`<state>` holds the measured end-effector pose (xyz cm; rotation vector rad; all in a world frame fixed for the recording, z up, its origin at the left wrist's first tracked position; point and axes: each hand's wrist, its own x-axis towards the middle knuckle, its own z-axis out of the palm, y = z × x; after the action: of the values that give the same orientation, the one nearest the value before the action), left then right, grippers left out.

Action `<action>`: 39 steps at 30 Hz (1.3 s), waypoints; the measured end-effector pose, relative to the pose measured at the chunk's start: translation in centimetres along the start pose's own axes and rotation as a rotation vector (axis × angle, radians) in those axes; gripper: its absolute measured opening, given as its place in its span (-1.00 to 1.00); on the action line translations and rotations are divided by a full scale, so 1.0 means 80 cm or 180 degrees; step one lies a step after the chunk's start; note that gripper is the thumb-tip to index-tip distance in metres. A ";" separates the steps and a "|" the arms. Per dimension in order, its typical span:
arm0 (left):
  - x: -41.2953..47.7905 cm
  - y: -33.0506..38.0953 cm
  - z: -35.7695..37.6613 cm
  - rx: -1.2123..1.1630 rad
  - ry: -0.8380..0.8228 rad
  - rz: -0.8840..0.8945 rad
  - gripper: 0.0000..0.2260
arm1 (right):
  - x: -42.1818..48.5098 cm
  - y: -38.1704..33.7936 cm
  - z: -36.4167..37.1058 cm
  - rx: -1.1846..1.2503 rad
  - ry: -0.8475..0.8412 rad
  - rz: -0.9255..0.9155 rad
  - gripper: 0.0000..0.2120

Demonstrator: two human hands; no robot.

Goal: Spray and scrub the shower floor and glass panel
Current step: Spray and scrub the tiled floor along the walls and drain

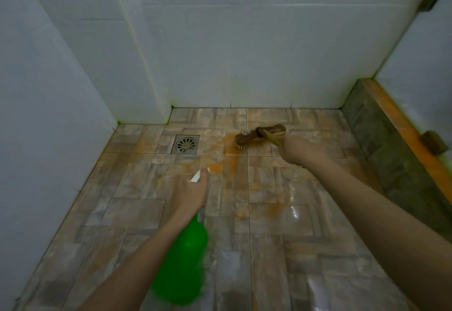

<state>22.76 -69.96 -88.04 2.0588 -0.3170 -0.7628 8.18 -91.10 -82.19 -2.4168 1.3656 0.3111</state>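
A shower stall with smooth white wall tiles point(244, 41) and a shower floor point(137, 213) of mottled brown-grey stone-pattern tiles, glossy and wet toward five o'clock. A square metal drain point(186, 144) with a round slotted grate sits at nine o'clock from the scrub brush point(260, 136). An orange stain point(227, 149) smears the tiles between them. A raised stone curb point(391, 151) with an orange-streaked top runs along three o'clock.

The right hand point(297, 150) has its grip closed round the brush's pale wooden handle, with the oblong dark head down on its bristles near the back wall. The left hand point(190, 192) has its grip wrapped around the neck of a green spray bottle point(186, 261), a rounded translucent plastic body at seven o'clock. Its white nozzle point(197, 176) points toward the stain at twelve.

The step looks like floor scrubbing around the stain. It would go best with the bristles kept flat, short firm strokes worked toward the drain, and fresh spray laid just ahead of the brush. The glaze looks slick, so footing needs care
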 end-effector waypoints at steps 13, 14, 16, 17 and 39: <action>-0.025 0.001 0.027 0.0324 -0.0893 0.0093 -0.61 | 0.028 0.086 0.005 0.0096 0.0239 0.0513 -0.70; -0.031 0.001 0.033 0.0375 -0.0983 0.0094 -0.61 | 0.022 0.096 0.004 0.0083 0.0248 0.0564 -0.70; -0.044 -0.003 0.044 0.0469 -0.1052 0.0109 -0.55 | 0.010 0.114 0.003 0.0052 0.0226 0.0623 -0.68; -0.049 -0.006 0.050 0.0564 -0.1043 0.0173 -0.52 | 0.006 0.123 0.003 0.0087 0.0212 0.0625 -0.67; -0.010 0.013 0.023 0.0320 -0.0641 -0.0045 -0.58 | -0.035 0.157 0.015 0.0259 0.0170 0.0685 -0.65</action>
<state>21.05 -71.37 -87.62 2.0832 -0.4620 -0.9832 -4.03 -94.41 -84.69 -2.2310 1.6335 0.2408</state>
